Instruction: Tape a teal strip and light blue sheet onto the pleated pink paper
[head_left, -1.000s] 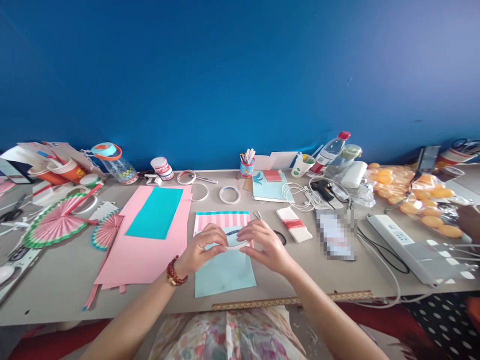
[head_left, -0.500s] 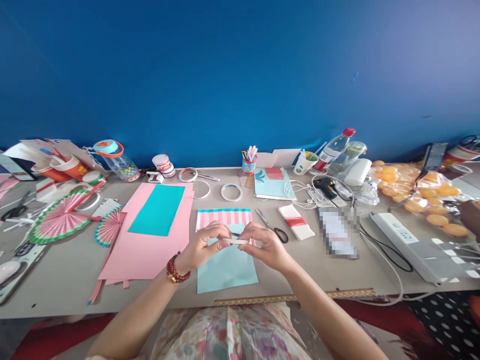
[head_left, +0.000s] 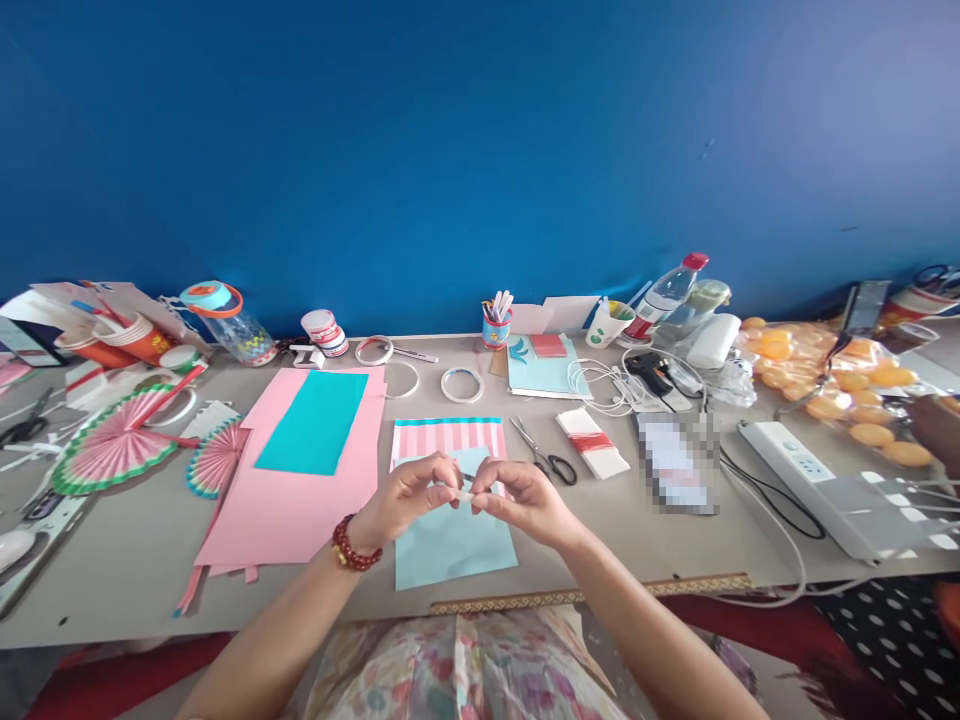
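Observation:
My left hand [head_left: 405,497] and my right hand [head_left: 529,500] meet over the paper, each pinching a short, narrow whitish strip [head_left: 465,495] between thumb and fingers. What the strip is made of, I cannot tell. Underneath lies a light blue sheet [head_left: 454,556]. At its far end shows pink-and-white striped paper [head_left: 448,437] with a teal top edge. A pair of scissors [head_left: 559,468] rests just beyond my right hand. Beside it is a white card wound with red thread [head_left: 592,444].
Pink sheets [head_left: 300,530] with a teal sheet [head_left: 313,420] lie on the left, near pleated paper fans [head_left: 120,440]. Tape rolls [head_left: 462,386] sit at the back. On the right are a glue gun [head_left: 651,374], a power strip [head_left: 795,480] and another person's hand [head_left: 937,430].
My fingertips have come closer together and sunk slightly. Less of the whitish strip shows between them. Nothing on the table has visibly moved.

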